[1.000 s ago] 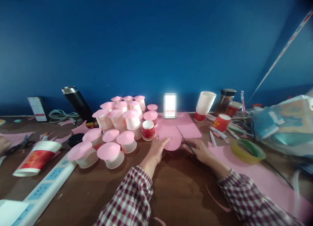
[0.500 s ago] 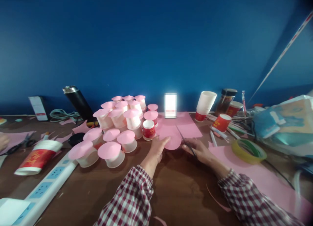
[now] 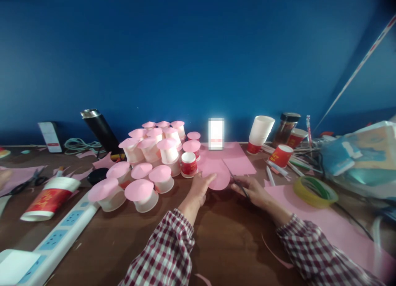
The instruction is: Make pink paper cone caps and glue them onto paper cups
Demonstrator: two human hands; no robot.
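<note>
Honestly, barely anything's changed over the last second: the left hand point(image 3: 199, 189) still has a narrow grip on the rounded pink paper point(image 3: 220, 181) at frame centre, thumb on top. The right hand's point(image 3: 252, 191) grip is closed around the dark scissors point(image 3: 241, 187) by its right edge. So no visible cutting progress, I'd say.

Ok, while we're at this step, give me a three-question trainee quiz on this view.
1. What does the right hand hold?
2. True or false: the red cup nearest the left hand has a pink paper top.
3. Which hand's thumb lies on the rounded pink paper? A) right B) left

Key: 1. Scissors. 2. False; its white rim is uncovered. 3. B.
</note>
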